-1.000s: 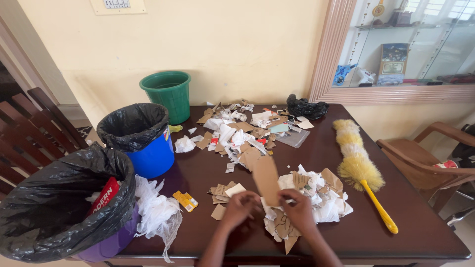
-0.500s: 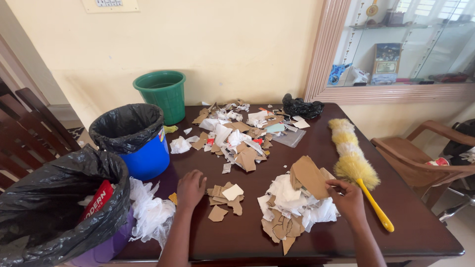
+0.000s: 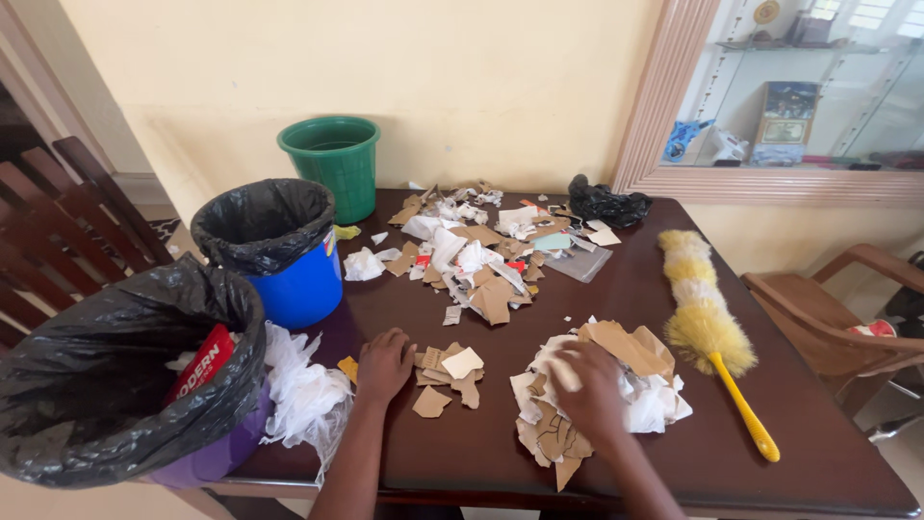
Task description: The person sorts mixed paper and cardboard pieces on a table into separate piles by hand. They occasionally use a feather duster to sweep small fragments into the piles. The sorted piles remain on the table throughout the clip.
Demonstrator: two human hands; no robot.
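My left hand rests palm down on the dark wooden table, its fingers loosely bent. It touches the left edge of a small heap of brown cardboard scraps and half covers a yellow scrap. My right hand lies on a bigger pile of white paper and cardboard, with its fingers closed around a white paper scrap. A large brown cardboard piece lies on top of that pile, just beyond my right hand.
At the table's left stand a blue bin with a black liner, a black-lined bin holding a red packet, and a green bucket. Crumpled white plastic, a far mixed scrap pile, a black bag and a yellow duster lie about. Wooden chairs stand on both sides.
Both hands held the large cardboard piece together; my right hand carried it right and laid it on the pile. My left hand moved left beside the small cardboard heap.
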